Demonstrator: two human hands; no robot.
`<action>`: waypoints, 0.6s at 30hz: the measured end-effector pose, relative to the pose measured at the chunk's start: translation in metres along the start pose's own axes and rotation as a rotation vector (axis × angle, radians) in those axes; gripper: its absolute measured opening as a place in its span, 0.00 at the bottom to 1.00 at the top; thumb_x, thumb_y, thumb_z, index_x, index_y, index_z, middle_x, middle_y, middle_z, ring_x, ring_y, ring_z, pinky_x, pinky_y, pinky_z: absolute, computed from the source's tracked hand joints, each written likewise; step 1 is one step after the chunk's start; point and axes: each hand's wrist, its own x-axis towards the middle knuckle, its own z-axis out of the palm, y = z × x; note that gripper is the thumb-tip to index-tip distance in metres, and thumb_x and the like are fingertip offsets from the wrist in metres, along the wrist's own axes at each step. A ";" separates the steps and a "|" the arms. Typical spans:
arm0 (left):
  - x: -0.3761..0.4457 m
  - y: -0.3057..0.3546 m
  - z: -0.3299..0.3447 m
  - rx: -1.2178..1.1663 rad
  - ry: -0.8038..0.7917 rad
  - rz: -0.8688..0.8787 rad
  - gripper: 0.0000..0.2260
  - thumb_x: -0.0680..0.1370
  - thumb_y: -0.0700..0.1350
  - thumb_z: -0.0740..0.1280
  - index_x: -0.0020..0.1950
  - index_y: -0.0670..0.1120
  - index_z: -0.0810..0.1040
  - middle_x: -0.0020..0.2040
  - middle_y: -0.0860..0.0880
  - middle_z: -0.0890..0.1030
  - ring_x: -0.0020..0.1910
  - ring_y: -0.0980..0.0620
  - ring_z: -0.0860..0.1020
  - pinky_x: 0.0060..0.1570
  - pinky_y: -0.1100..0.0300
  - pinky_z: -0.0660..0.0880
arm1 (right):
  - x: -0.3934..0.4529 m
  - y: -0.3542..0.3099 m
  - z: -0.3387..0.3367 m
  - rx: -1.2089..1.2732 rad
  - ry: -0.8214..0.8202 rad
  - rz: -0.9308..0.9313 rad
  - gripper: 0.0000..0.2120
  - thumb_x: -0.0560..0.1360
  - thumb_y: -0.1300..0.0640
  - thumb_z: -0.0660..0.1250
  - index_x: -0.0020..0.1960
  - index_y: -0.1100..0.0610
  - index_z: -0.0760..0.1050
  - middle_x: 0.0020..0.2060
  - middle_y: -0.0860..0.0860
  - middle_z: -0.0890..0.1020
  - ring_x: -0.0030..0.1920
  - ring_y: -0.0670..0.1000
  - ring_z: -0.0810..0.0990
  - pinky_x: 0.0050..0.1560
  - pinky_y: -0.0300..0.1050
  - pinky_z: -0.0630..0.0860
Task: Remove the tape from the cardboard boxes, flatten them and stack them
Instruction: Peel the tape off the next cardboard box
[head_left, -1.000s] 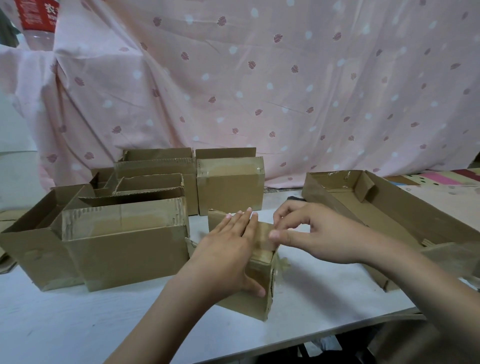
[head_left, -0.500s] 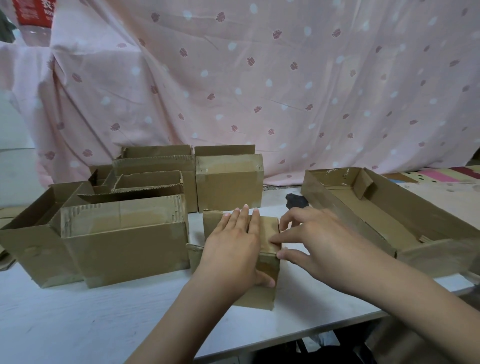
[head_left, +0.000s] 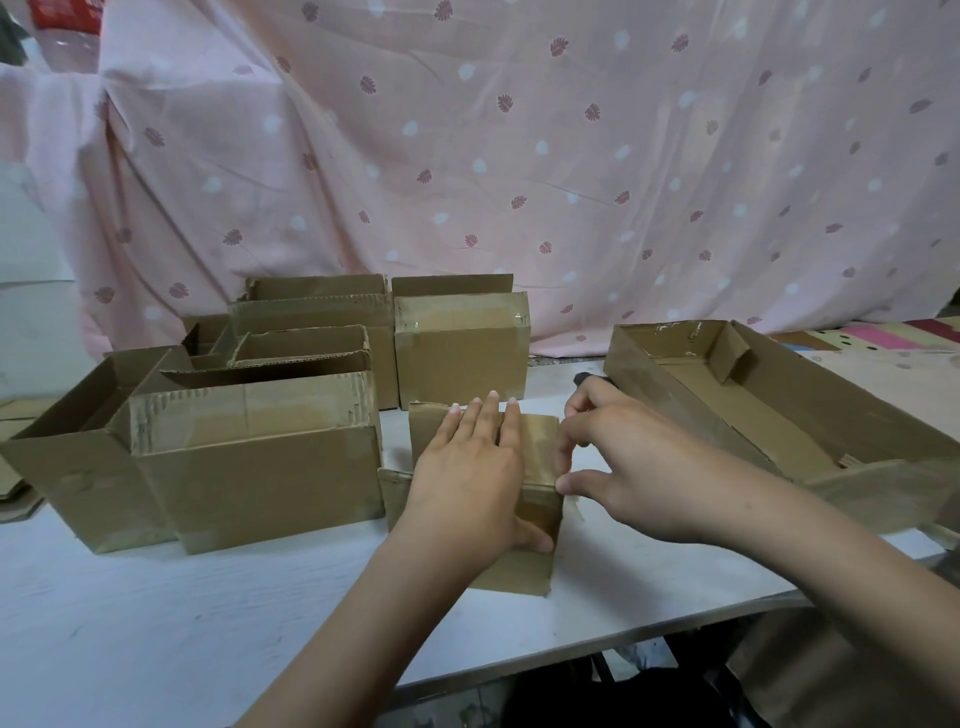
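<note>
While the left hand (head_left: 467, 478) lies flat on top of the small cardboard box (head_left: 519, 566) near the front edge of the white surface (head_left: 156, 623), fingers straight and together with the thumb down the front face, the right hand (head_left: 618, 467) is working at the box's right top edge. Its thumb and curled fingers come together right at that edge where the tape (head_left: 540, 499) runs over, so it looks like a pinch on the tape, and a bit of clear tape sticks out past the corner just under the thumb.

Just to the left sits a bigger taped box (head_left: 254, 467), close beside the small one, with an open box (head_left: 67, 441) touching its left side. Behind those is a cluster of more open boxes (head_left: 306, 343), and a taped one (head_left: 462, 353) stands behind the small box, a little apart from it. Off to the right there's a long shallow cardboard tray (head_left: 779, 410) lying at an angle. A small dark object (head_left: 584, 378) peeks out behind the right hand; can't make out what it is. A pink leaf-print sheet (head_left: 519, 156) hangs behind everything.
</note>
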 end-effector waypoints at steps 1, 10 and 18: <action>0.000 -0.001 0.000 -0.002 0.001 0.001 0.58 0.69 0.68 0.71 0.81 0.44 0.37 0.81 0.43 0.40 0.80 0.47 0.41 0.78 0.53 0.39 | 0.001 0.002 0.002 0.015 -0.025 0.002 0.06 0.80 0.50 0.67 0.44 0.45 0.73 0.53 0.42 0.64 0.56 0.53 0.70 0.54 0.47 0.68; 0.001 -0.005 0.000 -0.014 -0.003 0.018 0.57 0.69 0.68 0.71 0.81 0.44 0.38 0.81 0.43 0.40 0.80 0.48 0.42 0.78 0.51 0.42 | -0.008 0.009 0.017 -0.009 0.214 -0.282 0.07 0.80 0.55 0.67 0.52 0.46 0.69 0.57 0.42 0.63 0.52 0.38 0.61 0.64 0.42 0.61; 0.004 -0.002 0.001 0.008 -0.005 0.013 0.57 0.69 0.69 0.70 0.81 0.44 0.38 0.81 0.42 0.41 0.80 0.46 0.42 0.78 0.50 0.42 | -0.007 0.024 0.039 -0.020 0.472 -0.342 0.05 0.72 0.57 0.77 0.45 0.49 0.84 0.50 0.44 0.75 0.49 0.47 0.75 0.55 0.49 0.69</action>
